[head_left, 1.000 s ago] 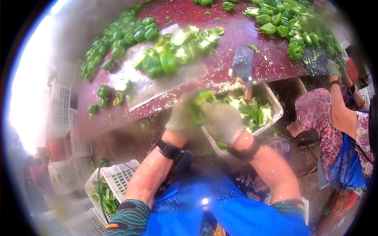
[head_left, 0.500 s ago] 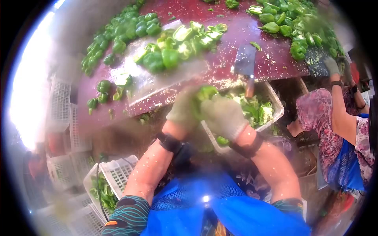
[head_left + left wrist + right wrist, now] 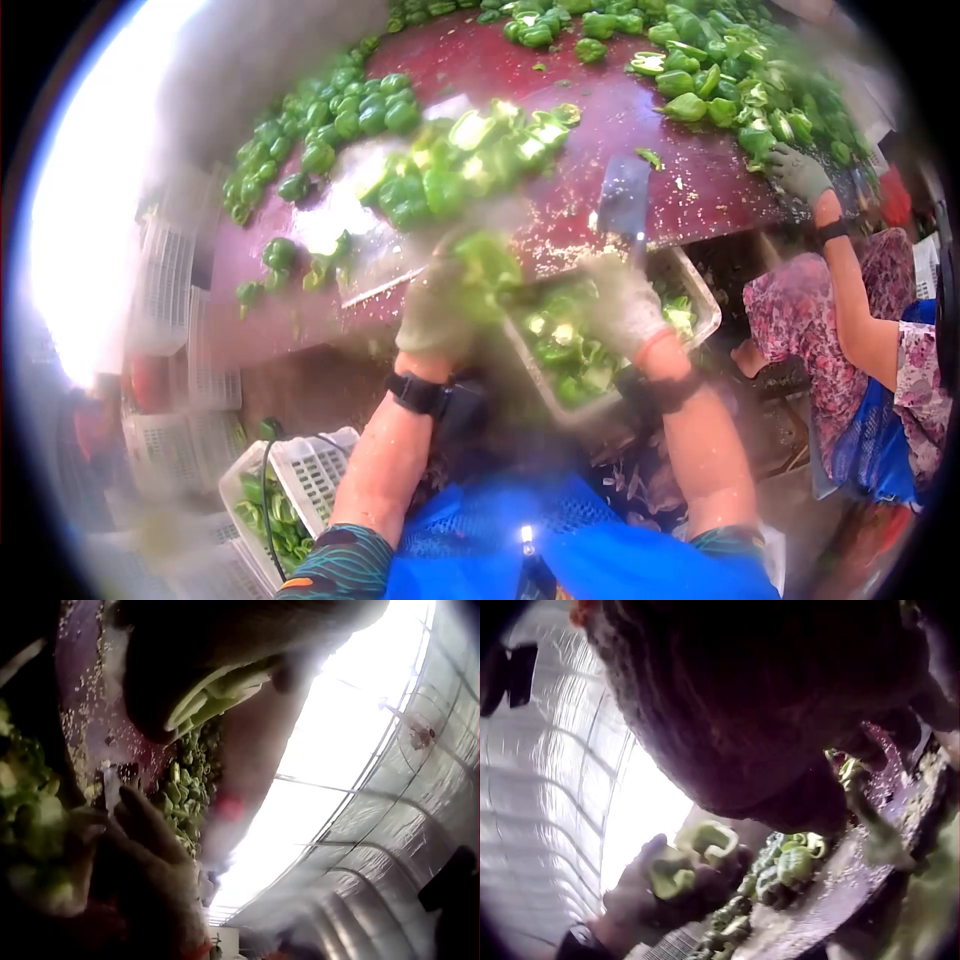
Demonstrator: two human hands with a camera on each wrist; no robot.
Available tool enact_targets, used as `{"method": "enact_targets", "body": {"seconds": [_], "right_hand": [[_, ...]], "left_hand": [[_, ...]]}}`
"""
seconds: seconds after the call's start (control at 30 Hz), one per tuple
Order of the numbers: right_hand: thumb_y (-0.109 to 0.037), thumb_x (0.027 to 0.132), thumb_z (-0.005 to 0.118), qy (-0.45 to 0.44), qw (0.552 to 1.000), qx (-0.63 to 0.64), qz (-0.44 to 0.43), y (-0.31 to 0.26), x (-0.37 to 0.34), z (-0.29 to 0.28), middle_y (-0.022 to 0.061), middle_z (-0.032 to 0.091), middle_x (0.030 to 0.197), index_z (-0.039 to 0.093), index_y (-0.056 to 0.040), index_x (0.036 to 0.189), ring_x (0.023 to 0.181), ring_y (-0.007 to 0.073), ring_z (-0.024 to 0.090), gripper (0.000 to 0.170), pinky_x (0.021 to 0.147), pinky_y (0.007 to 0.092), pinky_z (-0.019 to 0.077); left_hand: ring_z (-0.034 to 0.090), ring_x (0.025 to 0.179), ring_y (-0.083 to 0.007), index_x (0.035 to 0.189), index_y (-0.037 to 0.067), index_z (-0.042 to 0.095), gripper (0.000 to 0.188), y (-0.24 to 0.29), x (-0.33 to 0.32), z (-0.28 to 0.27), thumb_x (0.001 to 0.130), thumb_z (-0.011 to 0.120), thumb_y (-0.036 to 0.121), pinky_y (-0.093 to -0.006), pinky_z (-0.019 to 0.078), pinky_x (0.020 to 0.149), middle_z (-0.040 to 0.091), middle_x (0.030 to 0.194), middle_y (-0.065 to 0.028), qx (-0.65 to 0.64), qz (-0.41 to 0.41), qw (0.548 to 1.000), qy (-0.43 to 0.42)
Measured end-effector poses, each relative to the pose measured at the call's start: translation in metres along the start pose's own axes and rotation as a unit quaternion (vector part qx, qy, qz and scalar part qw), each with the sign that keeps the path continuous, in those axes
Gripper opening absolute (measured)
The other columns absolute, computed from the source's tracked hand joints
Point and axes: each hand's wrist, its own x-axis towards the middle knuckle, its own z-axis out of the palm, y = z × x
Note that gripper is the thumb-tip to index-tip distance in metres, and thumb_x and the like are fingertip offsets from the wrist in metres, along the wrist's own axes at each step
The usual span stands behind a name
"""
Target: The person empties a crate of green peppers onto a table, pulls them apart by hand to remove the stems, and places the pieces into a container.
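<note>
My gloved left hand [image 3: 437,305] holds a green bell pepper [image 3: 487,268] at the table's near edge. In the right wrist view the pepper [image 3: 697,859] is split open, with its hollow, pale inside showing. My gloved right hand [image 3: 622,300] is apart from it, over the crate of pepper scraps [image 3: 708,318] and close to the knife's handle end. Its fingers look extended in the left wrist view. The knife [image 3: 624,195] lies with its broad blade on the table, its handle hidden behind my right hand. A heap of cut peppers [image 3: 470,150] lies beyond my left hand.
Whole green peppers [image 3: 340,110] line the red table [image 3: 560,85] on the left, with more heaped at the back right. Another person's gloved hand [image 3: 800,172] is at the right edge. A white basket [image 3: 308,475] of green pieces stands low at left.
My hands were together on the pepper; now the right has moved away rightward towards the knife handle. The pepper stays in my left hand. The other person's hand has reached farther onto the table.
</note>
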Motion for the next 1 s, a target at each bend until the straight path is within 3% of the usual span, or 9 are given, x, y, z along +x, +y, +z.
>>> {"method": "enact_targets", "body": {"seconds": [0.1, 0.17, 0.2, 0.27, 0.47, 0.57, 0.77, 0.87, 1.0], "right_hand": [[-0.016, 0.09, 0.065, 0.122, 0.956, 0.253, 0.088, -0.01, 0.006, -0.005, 0.0087, 0.066, 0.108, 0.057, -0.0033, 0.13, 0.099, 0.0157, 0.062, 0.043, 0.09, 0.0356, 0.0522], [-0.017, 0.093, 0.063, 0.217, 0.851, 0.475, 0.061, 0.004, 0.018, 0.002, 0.0074, 0.063, 0.105, 0.058, -0.0008, 0.127, 0.088, 0.0166, 0.057, 0.037, 0.081, 0.0331, 0.0512], [-0.012, 0.095, 0.057, 0.237, 0.944, 0.223, -0.059, 0.007, 0.02, 0.01, 0.0089, 0.063, 0.11, 0.058, 0.0006, 0.127, 0.098, 0.0187, 0.058, 0.035, 0.088, 0.0339, 0.0501], [-0.011, 0.1, 0.049, 0.061, 0.802, 0.593, 0.049, -0.02, 0.009, 0.043, 0.0097, 0.064, 0.114, 0.055, 0.0031, 0.128, 0.11, 0.0219, 0.059, 0.032, 0.1, 0.0345, 0.0468], [-0.022, 0.097, 0.059, 0.131, 0.934, 0.329, -0.044, 0.035, 0.039, 0.047, 0.0074, 0.064, 0.103, 0.057, -0.0012, 0.128, 0.088, 0.0171, 0.064, 0.037, 0.071, 0.0312, 0.0556], [-0.012, 0.094, 0.059, 0.018, 0.733, 0.675, 0.08, 0.056, 0.048, 0.029, -0.0014, 0.056, 0.081, 0.06, 0.0016, 0.119, 0.063, 0.0079, 0.053, 0.028, 0.053, 0.0253, 0.0497], [-0.012, 0.092, 0.062, 0.024, 0.859, 0.491, 0.143, 0.012, 0.026, 0.027, -0.0018, 0.054, 0.082, 0.059, 0.0015, 0.117, 0.065, 0.0068, 0.052, 0.029, 0.05, 0.0217, 0.0478], [-0.011, 0.092, 0.062, -0.001, 0.86, 0.493, 0.132, 0.01, 0.022, 0.031, -0.0012, 0.056, 0.082, 0.061, 0.0008, 0.116, 0.066, 0.0072, 0.053, 0.027, 0.051, 0.0217, 0.0488], [-0.011, 0.092, 0.063, -0.002, 0.9, 0.419, 0.122, 0.007, 0.02, 0.034, -0.0001, 0.06, 0.086, 0.064, -0.0017, 0.112, 0.07, 0.0081, 0.056, 0.022, 0.055, 0.0228, 0.0515]], "left_hand": [[0.064, 0.101, -0.0292, 0.136, 0.0, 0.049, 0.053, 0.023, 0.004, -0.003, 0.084, 0.057, 0.01, -0.0443, 0.0568, 0.09, 0.063, 0.117, -0.0137, -0.165, -0.034, 0.986, 0.018], [0.063, 0.095, -0.0227, 0.135, 0.0, 0.05, 0.053, 0.017, 0.002, 0.013, 0.082, 0.055, 0.0, -0.0363, 0.0541, 0.091, 0.062, 0.11, -0.0113, 0.16, 0.077, 0.983, 0.036], [0.063, 0.095, -0.0213, 0.135, 0.001, 0.05, 0.054, -0.019, 0.002, 0.015, 0.081, 0.055, -0.002, -0.0342, 0.0532, 0.091, 0.061, 0.11, -0.0104, 0.337, 0.14, 0.931, 0.011], [0.06, 0.095, -0.0177, 0.134, 0.002, 0.052, 0.057, -0.018, -0.015, 0.056, 0.078, 0.055, -0.007, -0.0305, 0.0514, 0.09, 0.06, 0.108, -0.008, 0.298, 0.155, 0.942, -0.004], [0.055, 0.082, -0.0121, 0.128, 0.005, 0.059, 0.057, 0.056, -0.033, -0.008, 0.073, 0.059, -0.011, -0.0252, 0.0491, 0.072, 0.056, 0.099, -0.0026, 0.029, -0.107, 0.994, 0.014], [0.054, 0.069, -0.0114, 0.123, 0.006, 0.064, 0.052, 0.068, -0.072, -0.102, 0.073, 0.061, -0.008, -0.0225, 0.0466, 0.059, 0.055, 0.086, -0.0005, 0.098, -0.118, 0.954, 0.259], [0.06, 0.077, -0.0185, 0.121, 0.001, 0.064, 0.046, 0.022, -0.263, -0.332, 0.075, 0.067, 0.007, -0.033, 0.0509, 0.072, 0.065, 0.09, -0.007, 0.344, -0.114, 0.766, 0.53], [0.058, 0.117, -0.0388, 0.131, 0.004, 0.06, 0.055, 0.067, -0.299, -0.318, 0.08, 0.066, 0.026, -0.042, 0.0433, 0.104, 0.062, 0.124, -0.0261, 0.586, -0.456, 0.511, 0.433], [0.061, 0.112, -0.037, 0.123, 0.003, 0.065, 0.047, 0.063, -0.261, -0.333, 0.084, 0.066, 0.031, -0.0407, 0.0455, 0.102, 0.068, 0.114, -0.0204, 0.597, -0.361, 0.56, 0.447]]}}
